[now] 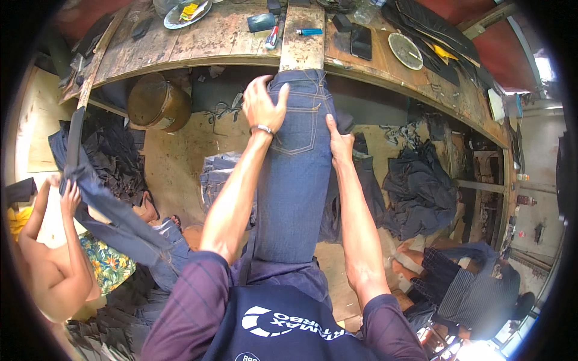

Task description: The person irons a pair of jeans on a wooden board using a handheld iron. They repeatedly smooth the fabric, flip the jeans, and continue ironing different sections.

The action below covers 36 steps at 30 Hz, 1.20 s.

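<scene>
A pair of dark blue jeans (pixel 294 192) hangs lengthwise from the wooden workbench toward my lap, its waist end drawn over a narrow board (pixel 303 51). A back pocket (pixel 297 129) with tan stitching faces up. My left hand (pixel 265 107) lies on the left edge near the waistband, thumb apart and fingers stretched. On the opposite edge, beside the pocket, my right hand (pixel 340 139) grips the denim with the thumb on top; its other fingers are mostly hidden.
The bench (pixel 223 45) carries a lighter (pixel 309 32), a phone (pixel 360 42) and a plate (pixel 405 51). A brown bucket (pixel 158 102) stands beneath. Denim heaps (pixel 419 189) lie on the floor. A person (pixel 51 240) at left handles jeans; another person (pixel 475 289) sits at right.
</scene>
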Available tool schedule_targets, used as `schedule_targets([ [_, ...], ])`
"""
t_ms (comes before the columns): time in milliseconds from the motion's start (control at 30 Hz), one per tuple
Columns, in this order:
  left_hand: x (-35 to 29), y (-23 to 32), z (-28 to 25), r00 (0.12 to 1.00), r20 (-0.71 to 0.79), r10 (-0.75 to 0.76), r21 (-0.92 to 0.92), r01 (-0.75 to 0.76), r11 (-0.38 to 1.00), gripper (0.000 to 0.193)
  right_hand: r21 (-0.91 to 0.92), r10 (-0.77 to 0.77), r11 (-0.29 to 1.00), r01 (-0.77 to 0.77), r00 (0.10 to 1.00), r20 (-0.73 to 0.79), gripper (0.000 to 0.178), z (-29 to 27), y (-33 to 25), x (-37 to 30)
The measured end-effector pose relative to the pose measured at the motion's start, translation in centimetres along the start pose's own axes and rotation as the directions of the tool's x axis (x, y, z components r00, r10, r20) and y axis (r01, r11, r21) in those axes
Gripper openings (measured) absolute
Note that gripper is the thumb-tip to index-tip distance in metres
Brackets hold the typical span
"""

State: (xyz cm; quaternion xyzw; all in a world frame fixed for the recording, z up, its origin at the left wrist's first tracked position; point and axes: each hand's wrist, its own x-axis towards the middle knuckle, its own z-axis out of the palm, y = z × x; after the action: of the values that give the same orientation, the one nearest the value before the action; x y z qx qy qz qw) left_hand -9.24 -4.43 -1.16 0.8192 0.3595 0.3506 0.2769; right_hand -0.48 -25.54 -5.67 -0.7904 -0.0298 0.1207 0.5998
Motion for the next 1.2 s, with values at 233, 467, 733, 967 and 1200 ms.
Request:
schedule_targets([
  [233, -26.0, -3.4, -12.2, 0.852, 0.410, -0.325, -0.286, 0.459, 0.841, 0.067, -0.511, -0.196, 0.840, 0.185, 0.980, 0.033, 0.071, -8.4, 0.5, -21.8],
  [467, -26.0, -8.1, -26.6, 0.706, 0.596, -0.382, 0.461, 0.089, 0.883, 0.034, -0.422, -0.293, 0.518, 0.744, 0.618, 0.730, 0.095, -9.6, 0.3, -34.7],
  [733, -14.1, -5.9, -19.5, 0.943, 0.276, -0.187, -0.247, 0.257, 0.934, 0.044, -0.502, -0.427, 0.494, 0.710, 0.701, 0.571, 0.087, 4.1, -5.9, -15.3],
  [967, -38.8, -7.6, -21.8, 0.029, 0.989, -0.148, 0.106, 0.568, 0.816, 0.093, -0.573, -0.363, 0.503, 0.647, 0.760, 0.539, 0.106, 0.7, -5.1, -12.1],
  [1200, -29.3, -17.4, -20.9, 0.535, 0.470, -0.702, 0.790, 0.099, 0.605, 0.045, -0.482, -0.532, 0.473, 0.738, 0.675, 0.512, 0.105, -2.3, -2.4, -14.2],
])
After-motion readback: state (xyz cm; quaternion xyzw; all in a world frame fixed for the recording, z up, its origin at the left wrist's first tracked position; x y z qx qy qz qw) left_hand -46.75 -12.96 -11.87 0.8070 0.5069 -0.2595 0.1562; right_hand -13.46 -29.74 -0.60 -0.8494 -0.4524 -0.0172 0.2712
